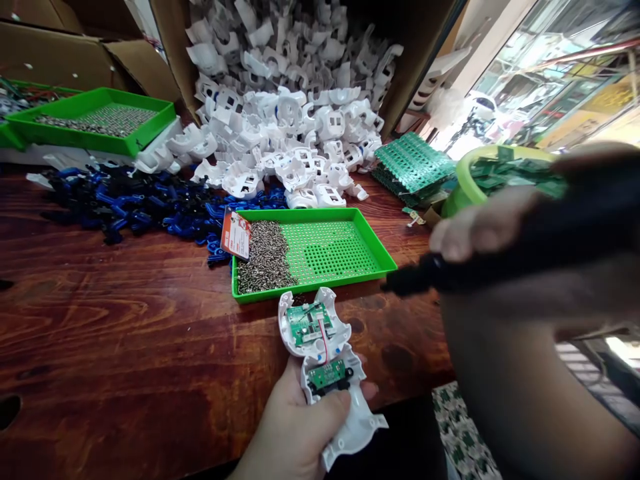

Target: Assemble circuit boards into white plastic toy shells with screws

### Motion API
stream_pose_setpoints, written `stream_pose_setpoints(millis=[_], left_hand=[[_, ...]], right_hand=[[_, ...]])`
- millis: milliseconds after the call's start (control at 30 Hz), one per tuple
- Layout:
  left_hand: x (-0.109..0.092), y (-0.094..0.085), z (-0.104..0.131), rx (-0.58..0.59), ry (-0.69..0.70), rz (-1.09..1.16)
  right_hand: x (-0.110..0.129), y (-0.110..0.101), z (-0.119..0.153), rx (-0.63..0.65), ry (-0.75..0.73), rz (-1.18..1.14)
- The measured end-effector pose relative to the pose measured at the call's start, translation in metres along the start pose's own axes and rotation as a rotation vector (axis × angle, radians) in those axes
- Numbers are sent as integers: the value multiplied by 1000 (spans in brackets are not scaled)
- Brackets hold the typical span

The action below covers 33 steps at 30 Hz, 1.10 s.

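My left hand (313,423) grips an opened white plastic housing (353,427) near the table's front edge, thumb on its lower half. A green circuit board (303,327) sits in the upper half and a smaller board (330,375) in the lower, linked by a red and white cable (324,341). In my right hand (480,223), blurred by motion, is a black tool like an electric screwdriver (530,230), its tip pointing left, apart from the housing. Just beyond the housing stands a green tray (315,288) with small metal screws (265,260) heaped at its left.
White plastic shells (300,133) pile up at the back, spilling from a cardboard box (173,53). Blue and black parts (150,203) lie on the left. Another green tray (150,123) stands behind them. Stacked green board panels (415,163) and a yellow-green tub (467,177) occupy the right.
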<state>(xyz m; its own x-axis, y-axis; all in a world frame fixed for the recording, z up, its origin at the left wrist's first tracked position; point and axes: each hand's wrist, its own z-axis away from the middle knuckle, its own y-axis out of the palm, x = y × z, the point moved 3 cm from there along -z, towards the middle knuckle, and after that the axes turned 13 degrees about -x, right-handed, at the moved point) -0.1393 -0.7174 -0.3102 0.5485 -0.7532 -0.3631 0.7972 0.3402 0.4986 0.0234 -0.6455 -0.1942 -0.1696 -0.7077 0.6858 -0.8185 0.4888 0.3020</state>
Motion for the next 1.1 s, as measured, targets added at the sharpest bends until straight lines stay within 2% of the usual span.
stream_pose_setpoints(millis=[67, 200, 267, 367, 500, 800, 933, 1033, 1100], left_hand=[[-1, 0, 0, -3, -9, 8], [-1, 0, -2, 9, -11, 18], [-1, 0, -3, 18, -9, -2], [-1, -1, -4, 25, 0, -41], [-2, 0, -4, 28, -4, -42], [-2, 0, -4, 23, -16, 17], [-1, 0, -3, 22, -28, 19], [0, 0, -3, 52, -28, 29], [1, -1, -4, 89, -17, 32]], right_hand=[[-27, 4, -20, -111, -81, -27], [-85, 12, -44, -112, -62, 29], [-104, 13, -48, -102, -48, 50], [-117, 13, -49, -113, -59, 59], [-118, 14, -48, -122, -91, 59], [-118, 17, -45, -90, -42, 35], [-115, 14, -46, -133, -64, 25], [-98, 14, -49, -186, -98, 8], [-73, 18, -46, -209, -124, -16]])
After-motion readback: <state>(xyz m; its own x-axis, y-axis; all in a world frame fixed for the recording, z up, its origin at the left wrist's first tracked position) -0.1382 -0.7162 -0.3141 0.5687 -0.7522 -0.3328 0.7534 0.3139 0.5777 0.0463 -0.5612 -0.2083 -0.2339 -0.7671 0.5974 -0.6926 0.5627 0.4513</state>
